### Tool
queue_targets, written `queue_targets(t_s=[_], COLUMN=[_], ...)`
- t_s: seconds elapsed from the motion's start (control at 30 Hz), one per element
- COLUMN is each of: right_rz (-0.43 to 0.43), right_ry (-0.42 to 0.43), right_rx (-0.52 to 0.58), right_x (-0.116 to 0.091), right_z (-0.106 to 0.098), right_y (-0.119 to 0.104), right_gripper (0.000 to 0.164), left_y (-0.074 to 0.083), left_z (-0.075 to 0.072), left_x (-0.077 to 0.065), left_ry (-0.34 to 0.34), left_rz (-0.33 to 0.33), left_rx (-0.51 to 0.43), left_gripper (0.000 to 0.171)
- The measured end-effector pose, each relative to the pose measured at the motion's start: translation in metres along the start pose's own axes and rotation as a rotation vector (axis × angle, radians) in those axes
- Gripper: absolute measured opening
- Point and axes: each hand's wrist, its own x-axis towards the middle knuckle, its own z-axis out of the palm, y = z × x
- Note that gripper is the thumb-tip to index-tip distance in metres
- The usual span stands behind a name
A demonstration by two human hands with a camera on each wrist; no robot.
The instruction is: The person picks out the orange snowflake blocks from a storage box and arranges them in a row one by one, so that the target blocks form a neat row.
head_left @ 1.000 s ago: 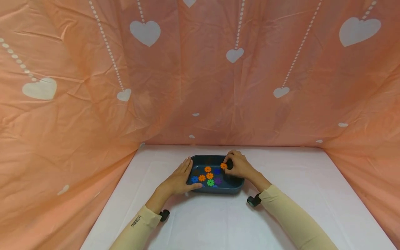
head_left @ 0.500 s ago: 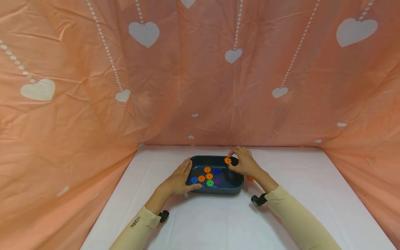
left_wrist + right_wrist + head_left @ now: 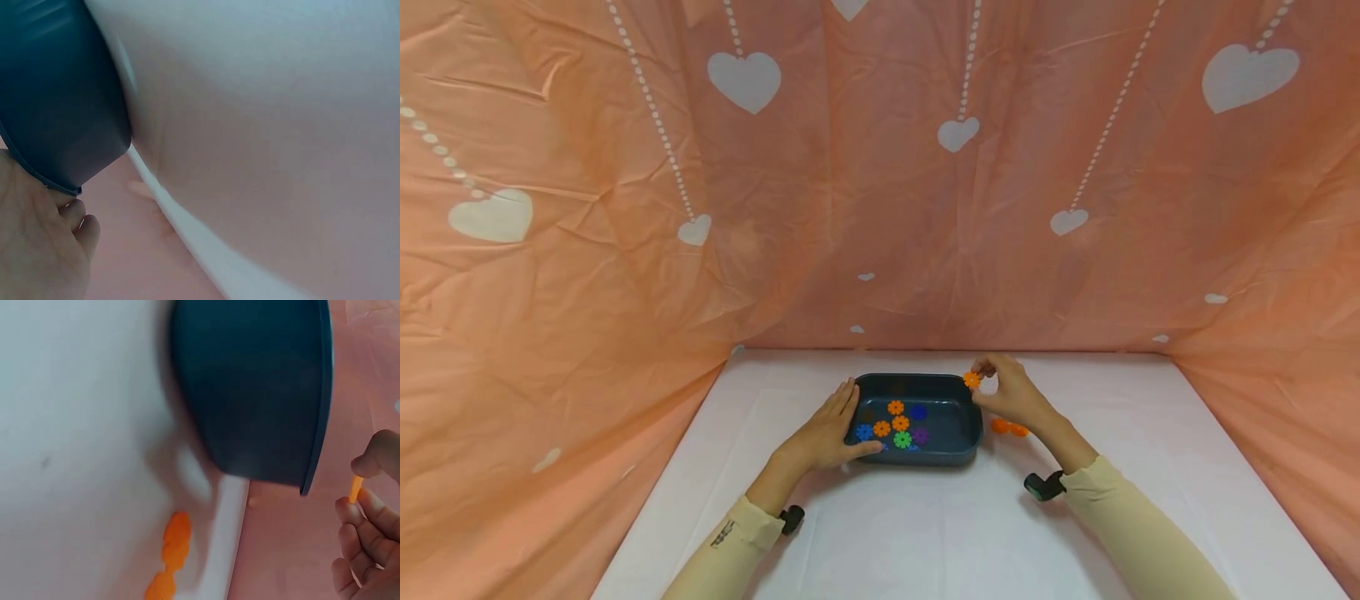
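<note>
The left hand (image 3: pixel 823 432) rests against the tray (image 3: pixel 925 458); the right hand (image 3: pixel 1013 393) pinches an orange disc (image 3: pixel 972 380). Right of the tray lie apparently two more discs (image 3: pixel 1001 426).

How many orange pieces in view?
6: three orange pieces in the tray, one pinched by the right hand, two on the table beside the tray. Others may be hidden.

A person's left forearm (image 3: pixel 730 537) and right forearm (image 3: pixel 1138 525) slant in from 7 and 4 o'clock; the left hand (image 3: pixel 826 432) points straight fingers toward 1 o'clock, thumb toward 3, while the right hand (image 3: pixel 1013 393), angled toward 10, pinches at its tips.
</note>
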Motion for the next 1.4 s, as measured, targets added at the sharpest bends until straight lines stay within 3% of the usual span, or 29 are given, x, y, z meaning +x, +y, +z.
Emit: queue_targets(t_s=[0.57, 0.83, 1.1, 1.4], right_rz=[0.093, 0.196, 0.188, 0.243], right_ry=[0.009, -0.053, -0.106, -0.176], right_rx=[-0.042, -0.058, -0.051, -0.001], right_x=[-0.046, -0.067, -0.081, -0.086], right_z=[-0.038, -0.046, -0.051, -0.047], right_y=[0.027, 0.039, 0.051, 0.060], right_gripper=[0.028, 0.026, 0.029, 0.026], left_y=[0.000, -0.001, -0.003, -0.002], left_z=[-0.001, 0.000, 0.002, 0.002], left_x=[0.001, 0.001, 0.003, 0.003], left_ry=[-0.009, -0.004, 0.005, 0.000], left_rz=[-0.003, -0.001, 0.005, 0.004], left_rx=[-0.001, -0.009, -0.005, -0.001], left_gripper=[0.121, 0.122, 0.120, 0.120])
